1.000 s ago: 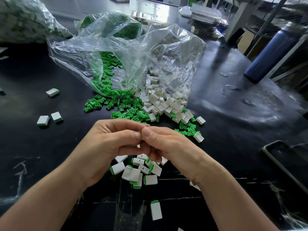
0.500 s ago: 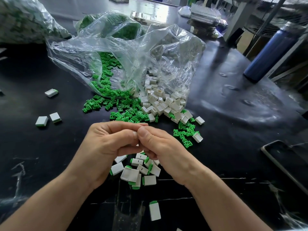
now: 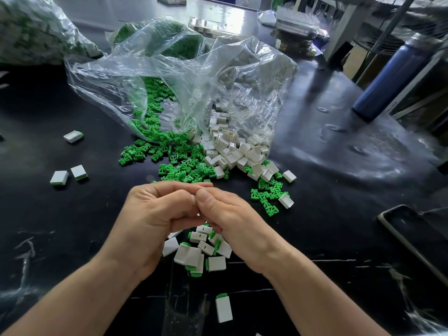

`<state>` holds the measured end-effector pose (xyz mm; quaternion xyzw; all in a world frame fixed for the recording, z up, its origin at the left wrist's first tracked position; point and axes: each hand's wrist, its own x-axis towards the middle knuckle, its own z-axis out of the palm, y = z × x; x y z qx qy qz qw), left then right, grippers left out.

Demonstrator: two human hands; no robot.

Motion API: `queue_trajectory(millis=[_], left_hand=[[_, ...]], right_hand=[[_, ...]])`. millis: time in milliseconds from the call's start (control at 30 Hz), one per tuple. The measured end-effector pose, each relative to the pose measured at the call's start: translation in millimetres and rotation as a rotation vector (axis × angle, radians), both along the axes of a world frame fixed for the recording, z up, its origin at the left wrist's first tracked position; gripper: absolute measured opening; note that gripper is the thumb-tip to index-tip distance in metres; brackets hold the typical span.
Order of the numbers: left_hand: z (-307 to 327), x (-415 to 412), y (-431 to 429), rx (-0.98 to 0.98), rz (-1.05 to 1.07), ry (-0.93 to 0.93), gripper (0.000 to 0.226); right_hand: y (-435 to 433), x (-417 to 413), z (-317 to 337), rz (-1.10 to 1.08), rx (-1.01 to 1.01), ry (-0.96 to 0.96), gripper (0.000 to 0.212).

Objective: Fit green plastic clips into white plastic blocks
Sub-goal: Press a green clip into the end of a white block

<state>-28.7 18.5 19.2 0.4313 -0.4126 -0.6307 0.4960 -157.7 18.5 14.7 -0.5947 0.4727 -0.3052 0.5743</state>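
White block [image 3: 193,198]: only a sliver shows, pinched between your two thumb tips; the rest is hidden.
Left hand [image 3: 155,214]: fingers curled in, thumb pressed on that block.
Right hand [image 3: 228,214]: curled the same way, thumb tip against your left thumb.
Clip in hand: can't tell, your fingers cover it.
Fitted blocks [image 3: 201,253]: about ten, heaped on the black table [image 3: 315,166] just below your hands.
Strays [image 3: 73,136]: four fitted, three at left, one nearest you.
Green clips [image 3: 179,166]: loose heap at the clear bag [image 3: 169,76] mouth, too many to count.
Loose white blocks [image 3: 232,154]: heap touching the clips' right side, uncountable.
Blue bottle [image 3: 388,76]: one, far right.
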Motion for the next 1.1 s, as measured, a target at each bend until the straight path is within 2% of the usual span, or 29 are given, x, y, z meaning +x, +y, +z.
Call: queue_trajectory(millis=[567, 933, 1100], left_hand=[[0.4, 0.3, 0.5, 0.074, 0.013, 0.021, 0.020], [-1.6, 4.1, -1.0, 0.035, -0.027, 0.050, 0.020], [0.0, 6.2, -3.3, -0.005, -0.104, 0.081, 0.027]], right_hand=[[0.5, 0.5, -1.8, -0.006, 0.001, 0.022, 0.035], [1.0, 0.5, -1.4, 0.012, -0.057, 0.064, 0.036], [-4.3, -5.6, 11.7, 0.034, 0.033, -0.063, 0.033]])
